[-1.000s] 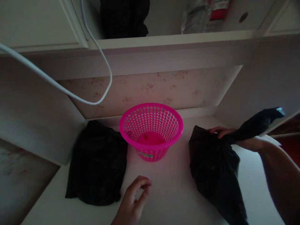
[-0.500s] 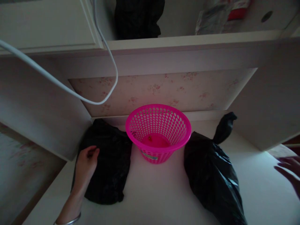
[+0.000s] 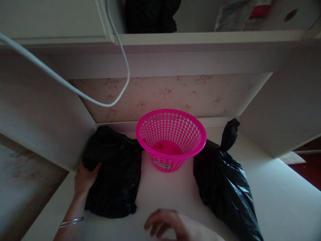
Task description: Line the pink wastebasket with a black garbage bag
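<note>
one bag (image 3: 115, 180) lies left of the basket (image 3: 173, 132), another bag (image 3: 223, 187) right.

The scene is dim, with a cool, greyish cast. The white tabletop (image 3: 283, 197) brightens toward the right, and glossy streaks line the right flank of the knotted black plastic bag (image 3: 223, 187), suggesting light from that side. The left-hand black bag (image 3: 115, 184) sinks almost to flat black, its folds barely readable. Shade fills the cabinet shelf (image 3: 198, 38) above. A pink tint spreads on the tabletop around the basket (image 3: 175, 156). Blur softens the right hand (image 3: 173, 222); the left hand (image 3: 85, 177) is clearer. Side panels (image 3: 42, 107) splay outward, wide-angle fashion, and fine detail looks smeared.
</note>
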A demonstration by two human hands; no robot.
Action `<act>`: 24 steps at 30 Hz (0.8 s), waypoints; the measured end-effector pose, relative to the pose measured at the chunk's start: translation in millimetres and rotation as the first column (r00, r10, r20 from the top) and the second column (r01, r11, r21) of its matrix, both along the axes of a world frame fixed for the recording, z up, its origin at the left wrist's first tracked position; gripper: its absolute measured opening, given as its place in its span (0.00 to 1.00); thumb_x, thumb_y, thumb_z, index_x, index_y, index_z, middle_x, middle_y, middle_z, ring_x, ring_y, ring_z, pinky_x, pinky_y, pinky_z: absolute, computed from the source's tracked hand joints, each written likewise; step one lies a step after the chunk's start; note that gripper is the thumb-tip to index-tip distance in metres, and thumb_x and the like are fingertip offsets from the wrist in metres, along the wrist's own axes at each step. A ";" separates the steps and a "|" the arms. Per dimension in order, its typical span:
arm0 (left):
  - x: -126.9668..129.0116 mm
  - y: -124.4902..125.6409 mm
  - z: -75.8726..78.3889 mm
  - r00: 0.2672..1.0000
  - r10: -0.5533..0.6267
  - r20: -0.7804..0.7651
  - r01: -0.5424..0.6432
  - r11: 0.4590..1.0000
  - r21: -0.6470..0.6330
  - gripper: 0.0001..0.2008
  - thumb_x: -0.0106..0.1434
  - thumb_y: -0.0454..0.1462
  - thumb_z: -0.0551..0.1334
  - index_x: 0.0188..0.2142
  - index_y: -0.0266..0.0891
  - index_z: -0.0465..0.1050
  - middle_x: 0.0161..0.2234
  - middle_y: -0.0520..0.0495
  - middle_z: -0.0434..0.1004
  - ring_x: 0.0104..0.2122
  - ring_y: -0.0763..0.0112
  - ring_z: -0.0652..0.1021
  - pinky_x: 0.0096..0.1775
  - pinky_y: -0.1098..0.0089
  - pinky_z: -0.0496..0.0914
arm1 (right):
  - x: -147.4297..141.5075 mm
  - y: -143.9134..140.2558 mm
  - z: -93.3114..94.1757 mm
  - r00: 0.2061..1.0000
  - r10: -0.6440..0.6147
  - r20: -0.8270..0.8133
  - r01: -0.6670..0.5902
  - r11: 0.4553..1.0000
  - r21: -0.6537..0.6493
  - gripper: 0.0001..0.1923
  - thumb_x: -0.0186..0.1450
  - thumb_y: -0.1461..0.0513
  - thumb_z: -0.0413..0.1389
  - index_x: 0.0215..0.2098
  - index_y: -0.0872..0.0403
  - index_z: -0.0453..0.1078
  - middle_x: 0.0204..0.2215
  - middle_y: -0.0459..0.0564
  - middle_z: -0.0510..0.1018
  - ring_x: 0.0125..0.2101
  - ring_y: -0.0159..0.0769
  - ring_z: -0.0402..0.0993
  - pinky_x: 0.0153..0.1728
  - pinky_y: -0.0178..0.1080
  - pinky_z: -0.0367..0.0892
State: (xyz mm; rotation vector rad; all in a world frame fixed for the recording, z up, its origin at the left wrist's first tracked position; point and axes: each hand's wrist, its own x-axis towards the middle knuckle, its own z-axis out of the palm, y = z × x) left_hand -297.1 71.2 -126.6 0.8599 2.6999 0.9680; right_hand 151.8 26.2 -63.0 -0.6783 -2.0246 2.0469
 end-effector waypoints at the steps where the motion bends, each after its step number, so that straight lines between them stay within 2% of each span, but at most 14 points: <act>1: 0.7 -2.7 -2.7 0.999 -0.030 0.043 0.029 0.999 0.022 0.46 0.56 0.52 0.68 0.66 0.24 0.64 0.63 0.18 0.71 0.63 0.24 0.71 0.63 0.36 0.64 | -21.0 7.2 -15.5 0.984 -0.161 0.078 0.168 0.981 -0.101 0.33 0.63 0.42 0.67 0.60 0.48 0.75 0.53 0.56 0.80 0.48 0.44 0.81 0.46 0.41 0.75; 2: 2.3 -5.9 -4.7 0.995 -0.060 0.085 0.055 0.997 0.053 0.44 0.56 0.50 0.69 0.65 0.26 0.66 0.62 0.21 0.73 0.62 0.28 0.73 0.64 0.39 0.66 | -39.9 15.4 -31.2 0.927 -0.347 0.142 0.369 0.911 -0.181 0.40 0.57 0.40 0.70 0.60 0.51 0.74 0.53 0.58 0.79 0.44 0.45 0.81 0.44 0.43 0.75; 3: 4.8 -9.4 -5.8 0.988 -0.083 0.128 0.072 0.993 0.092 0.41 0.56 0.48 0.69 0.64 0.28 0.67 0.61 0.24 0.75 0.62 0.32 0.75 0.64 0.43 0.67 | -56.3 24.2 -46.0 0.885 -0.433 0.171 0.461 0.865 -0.199 0.46 0.56 0.38 0.68 0.63 0.54 0.70 0.54 0.62 0.77 0.45 0.47 0.80 0.46 0.46 0.74; 5: 12.3 -17.4 -5.1 0.968 -0.106 0.227 0.068 0.983 0.172 0.37 0.55 0.45 0.69 0.61 0.30 0.69 0.59 0.27 0.77 0.61 0.39 0.76 0.64 0.48 0.68 | -81.8 41.8 -69.2 0.827 -0.535 0.172 0.561 0.796 -0.227 0.49 0.57 0.36 0.66 0.65 0.56 0.65 0.61 0.65 0.72 0.57 0.52 0.74 0.57 0.49 0.70; 7: 22.4 -26.5 -0.9 0.928 -0.108 0.357 0.022 0.971 0.237 0.35 0.55 0.45 0.70 0.60 0.33 0.71 0.58 0.31 0.80 0.60 0.42 0.78 0.63 0.50 0.70 | -99.3 56.7 -80.7 0.802 -0.578 0.149 0.594 0.750 -0.292 0.50 0.57 0.34 0.62 0.66 0.55 0.62 0.66 0.65 0.67 0.64 0.54 0.68 0.60 0.49 0.69; 9: 33.9 -36.0 5.5 0.847 -0.109 0.520 -0.047 0.960 0.276 0.31 0.58 0.46 0.70 0.59 0.37 0.73 0.54 0.36 0.83 0.57 0.46 0.81 0.60 0.50 0.73 | -112.1 66.1 -81.6 0.812 -0.574 0.109 0.568 0.731 -0.379 0.49 0.58 0.34 0.61 0.66 0.55 0.63 0.66 0.63 0.69 0.64 0.54 0.70 0.60 0.50 0.70; 13: 54.0 -53.8 18.1 0.574 -0.072 0.815 -0.219 0.946 0.238 0.19 0.68 0.47 0.62 0.50 0.36 0.78 0.41 0.38 0.87 0.43 0.51 0.87 0.48 0.54 0.81 | -130.7 68.6 -69.6 0.862 -0.506 -0.013 0.435 0.753 -0.493 0.42 0.57 0.40 0.66 0.60 0.56 0.70 0.56 0.58 0.80 0.60 0.50 0.76 0.65 0.50 0.67; 16: 61.6 -67.9 26.5 0.419 -0.023 0.908 -0.339 0.924 0.180 0.13 0.67 0.42 0.61 0.42 0.36 0.79 0.32 0.40 0.86 0.34 0.52 0.87 0.39 0.56 0.82 | -135.8 64.9 -60.4 0.894 -0.441 -0.079 0.348 0.796 -0.495 0.39 0.50 0.47 0.73 0.55 0.55 0.74 0.51 0.54 0.83 0.57 0.51 0.77 0.66 0.52 0.65; 19: 62.5 -82.5 38.0 0.375 -0.011 0.927 -0.445 0.875 0.190 0.07 0.59 0.36 0.66 0.38 0.39 0.77 0.27 0.48 0.85 0.25 0.58 0.84 0.30 0.62 0.81 | -130.5 64.5 -50.0 0.937 -0.328 -0.123 0.236 0.851 -0.469 0.34 0.48 0.51 0.74 0.49 0.54 0.75 0.45 0.50 0.83 0.51 0.48 0.79 0.62 0.52 0.67; 22: 61.9 -95.0 51.3 0.408 -0.061 0.911 -0.510 0.813 0.282 0.15 0.48 0.33 0.69 0.38 0.43 0.77 0.27 0.55 0.85 0.23 0.64 0.82 0.25 0.70 0.77 | -119.3 67.6 -35.1 0.958 -0.232 -0.168 0.144 0.896 -0.421 0.29 0.49 0.54 0.73 0.46 0.53 0.75 0.41 0.45 0.82 0.45 0.40 0.78 0.56 0.45 0.70; 24: 65.9 -102.4 56.8 0.435 -0.106 0.894 -0.479 0.814 0.330 0.20 0.40 0.33 0.73 0.37 0.43 0.78 0.28 0.54 0.86 0.25 0.63 0.82 0.25 0.70 0.77 | -112.3 68.6 -23.2 0.970 -0.153 -0.188 0.074 0.925 -0.373 0.25 0.49 0.57 0.72 0.44 0.53 0.76 0.38 0.44 0.81 0.39 0.36 0.76 0.50 0.41 0.71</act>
